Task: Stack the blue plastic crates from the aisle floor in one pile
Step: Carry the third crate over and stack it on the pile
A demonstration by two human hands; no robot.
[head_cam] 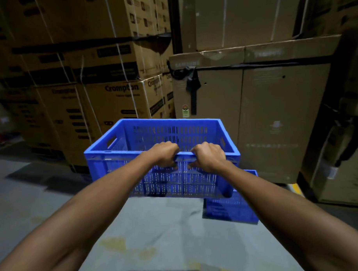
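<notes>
Carrying blue crate (162,156) clear of floor, left hand (164,154) and right hand (208,156) both curled tight over near rim. Second blue crate (233,210) sits low right. Judgement: keep load level, align corners above it, lower squarely.

Dim light is filling the aisle, and the cardboard boxes (112,97) are sinking into murk toward 9 and 3 o'clock. The blue crate (170,131) is standing out as the most vivid patch. A dark shadow is spreading over the floor (34,201) at 9 o'clock of it. The wide lens is bowing the edges; blur is smearing the second crate (233,210) at 4 o'clock.
</notes>
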